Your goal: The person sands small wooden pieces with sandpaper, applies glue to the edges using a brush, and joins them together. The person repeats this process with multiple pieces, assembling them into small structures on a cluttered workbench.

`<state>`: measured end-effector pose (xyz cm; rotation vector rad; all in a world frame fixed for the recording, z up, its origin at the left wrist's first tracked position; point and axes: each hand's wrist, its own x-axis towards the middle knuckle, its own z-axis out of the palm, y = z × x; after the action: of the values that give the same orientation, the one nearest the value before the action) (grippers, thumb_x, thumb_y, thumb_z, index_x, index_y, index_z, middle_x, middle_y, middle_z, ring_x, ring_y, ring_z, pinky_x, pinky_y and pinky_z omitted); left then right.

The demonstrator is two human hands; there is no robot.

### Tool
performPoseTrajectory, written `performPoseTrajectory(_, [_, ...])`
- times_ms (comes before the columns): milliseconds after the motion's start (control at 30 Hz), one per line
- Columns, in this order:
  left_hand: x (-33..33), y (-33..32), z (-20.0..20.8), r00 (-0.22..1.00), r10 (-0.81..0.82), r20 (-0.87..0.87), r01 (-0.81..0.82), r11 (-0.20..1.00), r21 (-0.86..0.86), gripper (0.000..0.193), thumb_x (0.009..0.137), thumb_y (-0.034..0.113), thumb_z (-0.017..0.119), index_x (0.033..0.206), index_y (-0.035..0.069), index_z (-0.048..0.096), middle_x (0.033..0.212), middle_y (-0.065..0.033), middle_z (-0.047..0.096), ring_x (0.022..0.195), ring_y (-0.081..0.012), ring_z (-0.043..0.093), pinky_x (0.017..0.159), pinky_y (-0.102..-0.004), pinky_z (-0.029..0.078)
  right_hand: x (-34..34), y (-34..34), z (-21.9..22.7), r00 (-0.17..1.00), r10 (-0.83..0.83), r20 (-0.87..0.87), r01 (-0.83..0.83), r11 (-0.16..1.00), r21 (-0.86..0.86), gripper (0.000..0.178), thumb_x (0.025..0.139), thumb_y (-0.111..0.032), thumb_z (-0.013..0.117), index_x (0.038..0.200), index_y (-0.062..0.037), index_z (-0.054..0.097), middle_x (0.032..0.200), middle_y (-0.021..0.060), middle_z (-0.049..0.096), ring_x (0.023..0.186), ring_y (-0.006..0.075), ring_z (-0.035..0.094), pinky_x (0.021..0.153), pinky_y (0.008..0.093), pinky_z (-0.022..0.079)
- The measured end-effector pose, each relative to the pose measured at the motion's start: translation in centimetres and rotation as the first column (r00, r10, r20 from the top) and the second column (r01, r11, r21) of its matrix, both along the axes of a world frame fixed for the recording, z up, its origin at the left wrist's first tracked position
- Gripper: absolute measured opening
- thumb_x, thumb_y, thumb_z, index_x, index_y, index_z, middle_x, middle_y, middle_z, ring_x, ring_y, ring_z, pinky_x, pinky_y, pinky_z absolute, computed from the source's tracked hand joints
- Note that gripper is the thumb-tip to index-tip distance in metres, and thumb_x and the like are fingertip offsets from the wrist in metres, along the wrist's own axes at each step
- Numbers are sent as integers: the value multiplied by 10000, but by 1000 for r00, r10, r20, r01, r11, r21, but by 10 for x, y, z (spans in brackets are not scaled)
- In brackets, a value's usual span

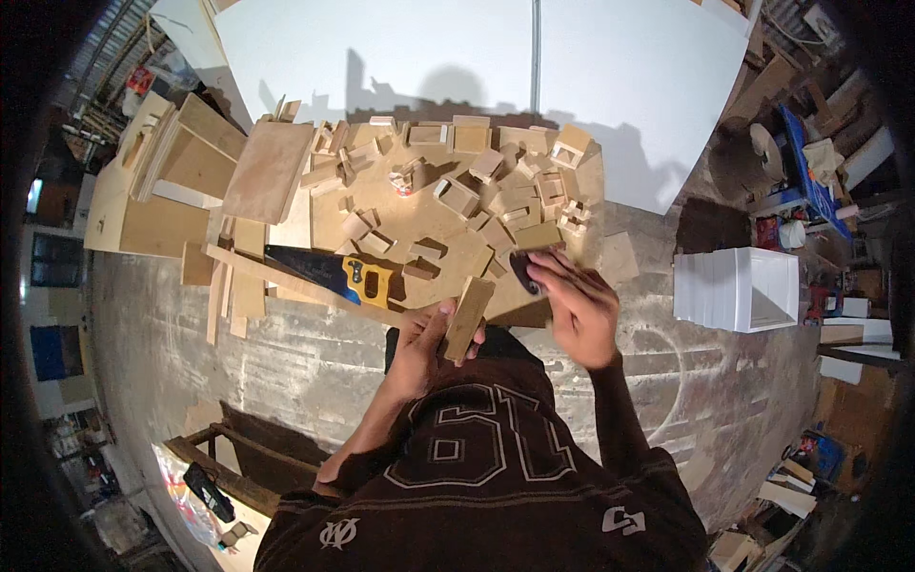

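Beside the tan wooden surface [419, 217], a brown oblong wooden block [468, 319], likely light, is side-clasped by the left grip [416, 349]; a dark curved piece [522, 274] is pinched by the right grip [583, 315]!

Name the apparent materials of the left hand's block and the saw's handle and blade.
Block: apparently bare wood, tan, matte, faintly streaked.
Saw handle: probably smooth plastic, given its even yellow and moulded shape.
Saw blade: likely metal, a thin dark sheet; coating unclear.

A handsaw [331, 275], cut wooden pieces [469, 319], stacked boards [267, 176] and a worn floor [295, 367] mark a woodworking workshop.
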<state>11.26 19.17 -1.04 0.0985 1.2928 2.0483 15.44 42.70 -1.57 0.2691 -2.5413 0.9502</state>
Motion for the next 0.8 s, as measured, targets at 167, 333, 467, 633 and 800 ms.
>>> performPoseTrajectory(167, [0,1,0,992,-97,82,100,994,-38,429,1081,350,420,1016,-5,653,834,-97,682,646,-128,592,543,-261,452,10,-4,15,974,213,-81,-197,965,171,506,750,-60,689,1216,-254,724,1286,-49,678,1244,159,593,941,352,469])
performPoseTrajectory(333, [-9,-1,-15,991,-121,62,124,991,-56,437,1084,339,415,992,-8,663,809,-90,685,612,-123,590,502,-250,435,11,-4,24,960,212,-182,-167,958,233,484,747,-106,723,1206,-262,714,1344,-96,635,1269,133,574,921,360,478])
performPoseTrajectory(467, [-3,5,7,987,-87,-136,52,968,-246,434,1084,336,416,988,0,672,779,-69,678,613,-111,585,499,-241,424,10,-2,22,952,301,-52,-278,925,257,472,758,-102,699,1201,-264,700,1326,-104,648,1296,138,556,920,365,477])
performPoseTrajectory(633, [-8,2,2,1000,-27,15,29,984,-177,430,1076,337,444,949,9,692,768,-37,665,619,-83,562,507,-226,391,13,-21,33,957,253,-140,-206,937,283,453,762,-111,693,1185,-274,706,1307,-93,661,1272,139,572,965,357,458])
performPoseTrajectory(800, [-26,-4,-1,996,-76,55,79,996,-40,353,1046,311,520,1076,5,692,853,-42,687,701,-103,632,573,-240,465,-2,-3,32,992,126,15,-126,953,277,420,799,-8,664,1169,-199,713,1259,-44,688,1234,160,606,957,348,459])
